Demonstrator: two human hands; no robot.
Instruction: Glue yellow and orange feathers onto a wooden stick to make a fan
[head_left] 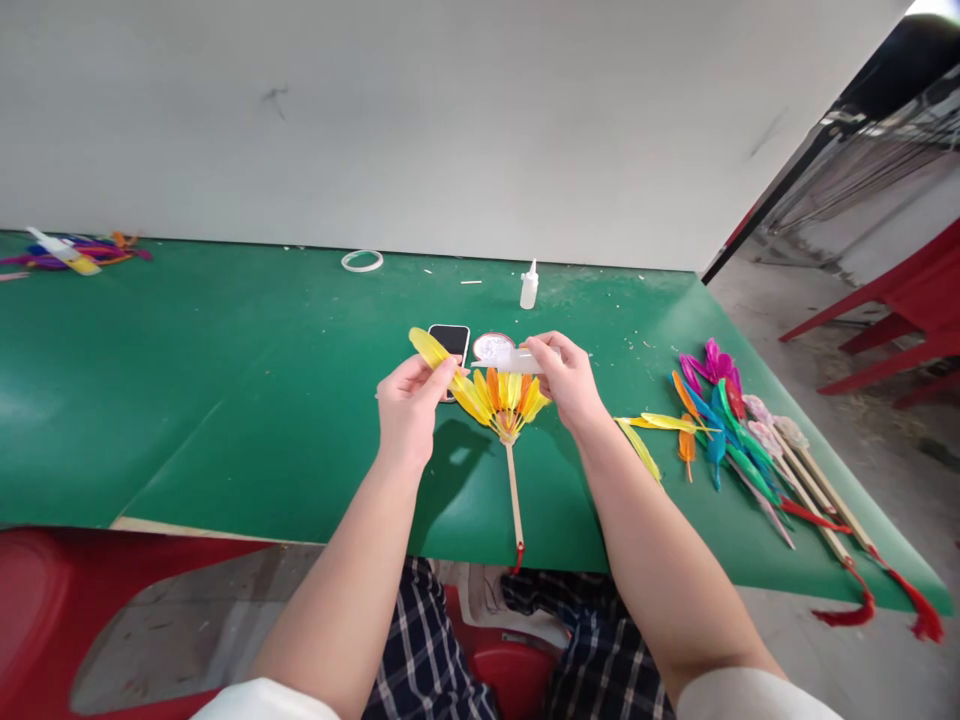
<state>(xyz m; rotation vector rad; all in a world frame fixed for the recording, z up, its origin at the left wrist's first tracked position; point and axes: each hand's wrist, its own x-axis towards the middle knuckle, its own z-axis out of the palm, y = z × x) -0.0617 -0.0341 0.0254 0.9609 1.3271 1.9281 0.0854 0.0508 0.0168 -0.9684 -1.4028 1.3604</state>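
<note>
My left hand [409, 405] pinches a yellow feather [433, 350] above the green table [225, 400]. My right hand [571, 380] grips a clear glue bottle [514, 360] lying sideways, its tip pointing left toward the feather. Below both hands lies a partly built feather fan [506, 395] of yellow and orange feathers on a wooden stick [514, 495] with a red tassel at the table's near edge.
A black phone [450, 340] and a round white dish [491, 345] sit behind the fan. A second glue bottle [529, 287] stands further back, near a white ring [362, 261]. Loose coloured feathers [712, 420] and finished sticks [817, 495] lie right; more feathers [71, 252] far left.
</note>
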